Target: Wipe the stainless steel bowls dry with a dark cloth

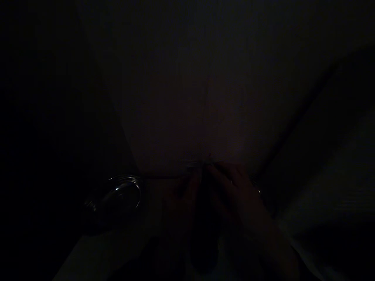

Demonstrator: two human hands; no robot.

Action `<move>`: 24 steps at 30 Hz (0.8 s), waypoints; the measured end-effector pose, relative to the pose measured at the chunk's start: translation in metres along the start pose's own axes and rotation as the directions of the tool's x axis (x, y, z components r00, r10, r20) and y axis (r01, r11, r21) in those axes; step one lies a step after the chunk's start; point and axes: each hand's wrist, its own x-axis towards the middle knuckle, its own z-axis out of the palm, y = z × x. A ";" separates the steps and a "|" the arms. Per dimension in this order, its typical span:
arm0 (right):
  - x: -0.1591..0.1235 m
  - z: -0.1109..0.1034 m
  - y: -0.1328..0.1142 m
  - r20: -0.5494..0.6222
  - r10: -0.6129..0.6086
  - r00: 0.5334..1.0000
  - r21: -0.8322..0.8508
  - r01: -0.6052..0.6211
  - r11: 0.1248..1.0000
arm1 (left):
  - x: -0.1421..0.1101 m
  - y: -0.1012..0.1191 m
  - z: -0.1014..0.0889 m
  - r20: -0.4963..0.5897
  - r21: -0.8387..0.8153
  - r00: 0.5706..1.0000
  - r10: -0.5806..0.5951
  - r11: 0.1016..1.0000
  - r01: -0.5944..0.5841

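The view is very dark. My left hand (183, 199) is a dim shape left of the middle, its fingertips bent toward a faintly glinting thing (193, 164). From the right comes my right hand (234, 189), with fingers close together and their tips near the same spot. Both hands look closed around something small there, but its kind is lost in the dark. Between the hands lies a long black shape (206, 234), which may be an object or shadow. Something shiny shows at the right wrist.
A clear, shiny round vessel (123, 201), perhaps glass, stands to the left on a pale surface (96, 249). Behind the hands rises a broad, dim, flat panel (175, 109). A dark diagonal edge (295, 117) runs along the right side.
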 end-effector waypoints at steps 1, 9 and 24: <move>0.000 -0.001 -0.002 0.004 -0.038 0.999 -0.007 0.038 0.999 | 0.002 0.000 -0.001 -0.017 -0.006 1.000 -0.020 1.000 0.020; 0.003 0.006 0.014 -0.046 0.132 0.990 -0.013 -0.133 0.991 | -0.002 0.000 0.001 -0.019 0.033 1.000 -0.019 0.999 0.020; 0.004 0.007 0.009 -0.055 0.109 0.993 -0.005 -0.109 0.994 | -0.001 -0.003 -0.003 -0.019 0.038 1.000 -0.003 0.999 0.004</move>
